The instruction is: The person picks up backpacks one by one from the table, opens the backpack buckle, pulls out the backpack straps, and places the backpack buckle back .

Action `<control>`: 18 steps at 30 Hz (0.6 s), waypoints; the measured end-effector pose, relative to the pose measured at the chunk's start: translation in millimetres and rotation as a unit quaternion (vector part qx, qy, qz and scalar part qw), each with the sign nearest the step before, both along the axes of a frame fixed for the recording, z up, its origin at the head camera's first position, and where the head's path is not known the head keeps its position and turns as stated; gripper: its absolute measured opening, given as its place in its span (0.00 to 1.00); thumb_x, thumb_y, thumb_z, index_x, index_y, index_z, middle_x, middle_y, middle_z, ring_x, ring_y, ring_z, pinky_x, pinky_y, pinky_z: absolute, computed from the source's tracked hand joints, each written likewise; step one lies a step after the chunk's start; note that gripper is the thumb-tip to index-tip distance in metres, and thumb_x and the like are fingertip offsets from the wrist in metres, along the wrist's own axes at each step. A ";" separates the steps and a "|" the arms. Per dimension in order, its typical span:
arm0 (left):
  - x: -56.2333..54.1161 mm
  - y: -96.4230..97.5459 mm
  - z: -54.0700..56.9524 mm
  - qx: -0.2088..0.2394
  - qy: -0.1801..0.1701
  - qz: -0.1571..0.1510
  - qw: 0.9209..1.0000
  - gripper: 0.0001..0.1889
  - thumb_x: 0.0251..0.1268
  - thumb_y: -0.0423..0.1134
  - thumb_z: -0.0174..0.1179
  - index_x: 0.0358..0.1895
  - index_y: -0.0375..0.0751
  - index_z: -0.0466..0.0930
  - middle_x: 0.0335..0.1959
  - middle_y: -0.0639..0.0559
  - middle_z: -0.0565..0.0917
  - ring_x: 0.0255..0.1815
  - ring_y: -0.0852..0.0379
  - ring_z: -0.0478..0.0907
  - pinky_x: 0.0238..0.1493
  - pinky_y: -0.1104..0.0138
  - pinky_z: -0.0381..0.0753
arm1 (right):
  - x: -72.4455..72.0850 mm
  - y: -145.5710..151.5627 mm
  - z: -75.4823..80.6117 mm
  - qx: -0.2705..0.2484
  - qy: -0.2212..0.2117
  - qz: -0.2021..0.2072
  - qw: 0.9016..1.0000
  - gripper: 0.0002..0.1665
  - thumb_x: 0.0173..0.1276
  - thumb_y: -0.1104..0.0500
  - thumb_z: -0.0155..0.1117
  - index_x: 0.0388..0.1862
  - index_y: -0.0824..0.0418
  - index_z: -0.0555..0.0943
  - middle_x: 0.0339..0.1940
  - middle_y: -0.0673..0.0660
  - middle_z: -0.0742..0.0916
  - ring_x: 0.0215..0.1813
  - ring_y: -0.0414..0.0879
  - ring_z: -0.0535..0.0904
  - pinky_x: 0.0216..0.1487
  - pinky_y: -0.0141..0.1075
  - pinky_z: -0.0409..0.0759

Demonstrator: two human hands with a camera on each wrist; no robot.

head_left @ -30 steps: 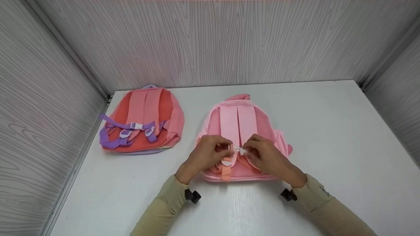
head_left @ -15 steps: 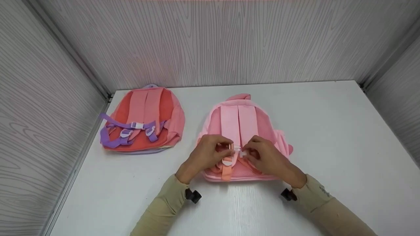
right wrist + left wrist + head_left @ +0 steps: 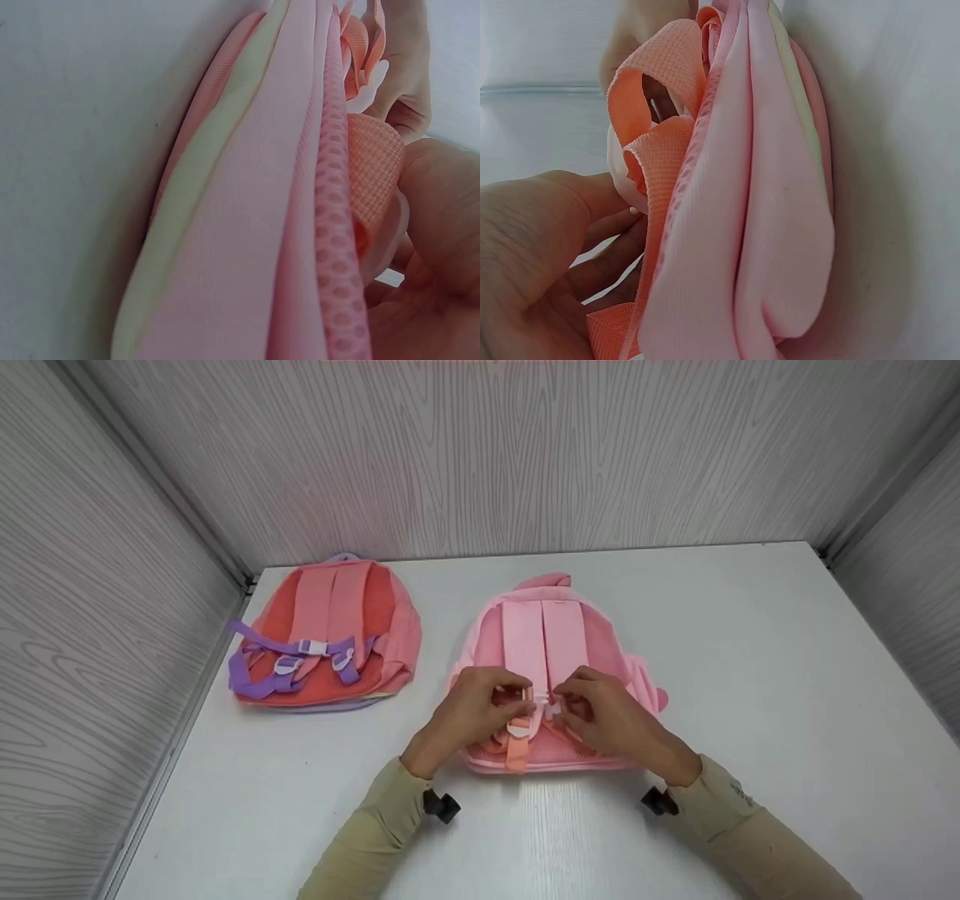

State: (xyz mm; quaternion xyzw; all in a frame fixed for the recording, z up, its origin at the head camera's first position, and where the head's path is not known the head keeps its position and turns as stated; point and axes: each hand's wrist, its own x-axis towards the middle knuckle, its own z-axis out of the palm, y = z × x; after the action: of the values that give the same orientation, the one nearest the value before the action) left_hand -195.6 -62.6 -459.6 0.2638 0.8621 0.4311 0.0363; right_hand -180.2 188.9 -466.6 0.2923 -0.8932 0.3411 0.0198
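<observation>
A pink backpack (image 3: 523, 637) lies with its shoulder straps up on the white table. Over its lower middle, my left hand (image 3: 476, 705) pinches a white plastic buckle half (image 3: 540, 698) on orange webbing between thumb and fingers. Facing it, my right hand (image 3: 611, 716) pinches the other white buckle piece (image 3: 553, 710), mostly covered by the fingertips. The two pieces sit close together, the right one slightly lower. Loops of orange webbing (image 3: 664, 64) stand up off the bag's back in the left wrist view. More orange webbing (image 3: 375, 154) runs beside my right thumb in the right wrist view.
To the left lies a second backpack (image 3: 382, 592), coral and red, with purple straps (image 3: 259, 686) joined by a white buckle (image 3: 313, 648). A white adjuster (image 3: 518, 729) hangs below my left hand. Wood-grain panels (image 3: 480, 457) enclose the table (image 3: 750, 675) behind and at both sides.
The right buckle piece, in line with the left one a second ago, has shifted slightly down and away from it with my right fingertips. My left hand has hardly moved.
</observation>
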 end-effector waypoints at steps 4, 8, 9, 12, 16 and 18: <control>-2.2 0.3 -1.3 0.007 0.010 -0.007 1.000 0.13 0.69 0.39 0.74 0.53 0.41 0.92 0.41 0.53 0.90 0.39 0.60 0.82 0.44 0.65 0.84 | -1.9 0.6 1.1 -0.018 0.021 0.008 1.000 0.19 0.67 0.67 0.75 0.57 0.68 0.87 0.44 0.57 0.88 0.40 0.49 0.79 0.40 0.36 0.81; -2.6 0.3 -2.4 0.006 0.011 -0.008 1.000 0.12 0.69 0.39 0.75 0.52 0.42 0.92 0.41 0.53 0.90 0.39 0.61 0.82 0.44 0.66 0.84 | -3.5 -0.4 2.4 -0.022 0.035 0.014 0.999 0.20 0.67 0.67 0.74 0.57 0.69 0.86 0.49 0.59 0.90 0.46 0.51 0.82 0.47 0.44 0.85; -2.5 0.3 -2.5 0.005 0.011 -0.008 1.000 0.12 0.69 0.39 0.75 0.52 0.42 0.92 0.41 0.54 0.89 0.38 0.61 0.81 0.44 0.66 0.84 | -3.6 -1.2 3.5 -0.019 0.033 0.012 0.999 0.20 0.67 0.67 0.75 0.57 0.68 0.86 0.50 0.59 0.90 0.47 0.52 0.82 0.48 0.45 0.86; -2.2 0.0 -2.0 0.005 0.012 -0.008 1.000 0.13 0.68 0.40 0.75 0.53 0.42 0.92 0.41 0.53 0.89 0.38 0.60 0.81 0.43 0.68 0.83 | -3.7 -4.2 8.0 -0.008 0.022 0.004 1.000 0.21 0.67 0.64 0.77 0.58 0.67 0.87 0.52 0.58 0.90 0.51 0.52 0.83 0.53 0.47 0.87; -2.1 0.6 -0.8 0.010 0.011 -0.008 1.000 0.13 0.68 0.40 0.75 0.53 0.41 0.92 0.40 0.52 0.89 0.38 0.60 0.82 0.43 0.68 0.83 | -4.4 -8.0 11.2 -0.001 0.000 -0.004 1.000 0.21 0.68 0.61 0.78 0.59 0.63 0.87 0.53 0.55 0.90 0.54 0.50 0.83 0.56 0.46 0.87; -1.7 1.2 -0.6 0.009 0.005 -0.007 1.000 0.13 0.68 0.40 0.75 0.53 0.42 0.92 0.40 0.53 0.89 0.38 0.60 0.81 0.43 0.68 0.83 | -4.3 -9.3 11.0 0.001 -0.007 -0.006 1.000 0.21 0.69 0.60 0.78 0.59 0.61 0.88 0.53 0.53 0.90 0.54 0.50 0.83 0.56 0.45 0.87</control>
State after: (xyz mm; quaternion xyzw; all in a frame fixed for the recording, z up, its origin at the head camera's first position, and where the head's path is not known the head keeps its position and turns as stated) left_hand -197.3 -61.4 -460.2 0.2725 0.8564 0.4372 0.0326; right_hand -184.5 179.6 -455.6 0.2844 -0.8953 0.3425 0.0152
